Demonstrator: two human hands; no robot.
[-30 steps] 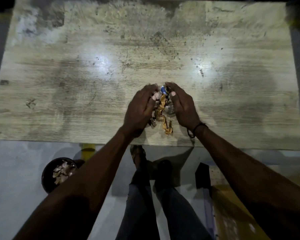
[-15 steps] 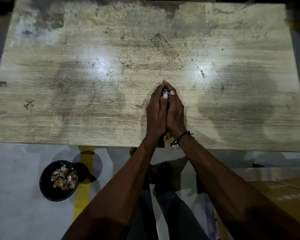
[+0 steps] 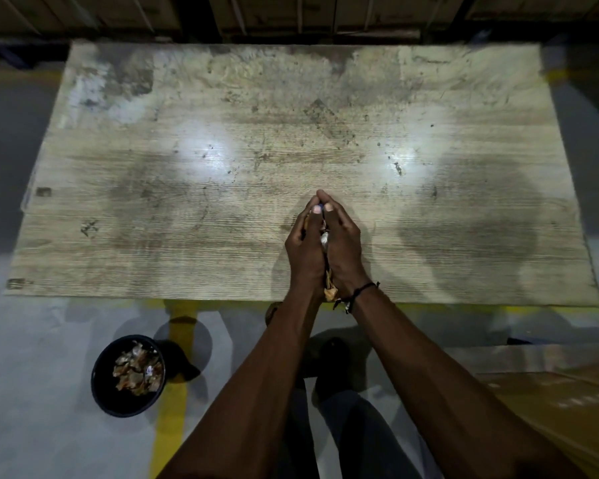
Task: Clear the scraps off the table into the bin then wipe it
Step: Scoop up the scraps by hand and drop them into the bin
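I see the left hand (image 3: 305, 250) and right hand (image 3: 343, 247) pressed palm to palm over the table (image 3: 153, 209), scraps (image 3: 330, 288) clamped between them, poking out at the wrists. Black bin (image 3: 101, 385) on floor, lower left, part-filled with scraps.

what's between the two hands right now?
Head view: a bunch of scraps is pressed between the left hand and right hand, above the table; brown bits poke out at the wrists.
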